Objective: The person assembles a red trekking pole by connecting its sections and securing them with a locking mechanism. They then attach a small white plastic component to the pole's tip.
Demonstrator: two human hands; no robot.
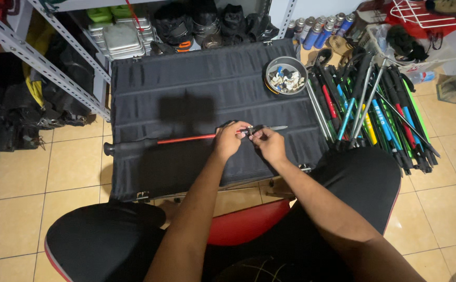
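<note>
We find the trekking pole [186,139] lying crosswise on the black folding table [186,83], running from 9 o'clock toward 3 o'clock. Its black grip sits at the table's 9 o'clock edge and overhangs slightly. A red shaft section follows, then a black locking collar, then a thin silver tip section pointing toward 3 o'clock.

Our left hand [229,140] closes around the pole where the red section ends, fingers wrapped narrow on the shaft. Our right hand [271,145] sits just beside it, fingertips pinched on the black collar.

At 1 o'clock a round metal bowl [286,74] of small pale parts stands near the table's far corner. Off the 3 o'clock edge, a heap of poles [374,115] in many colours lies on the tiled floor [447,183], touching the table side.

The table's centre and 11 o'clock area show bare cloth. A metal shelf rack [45,62] stands close at 10 o'clock.
</note>
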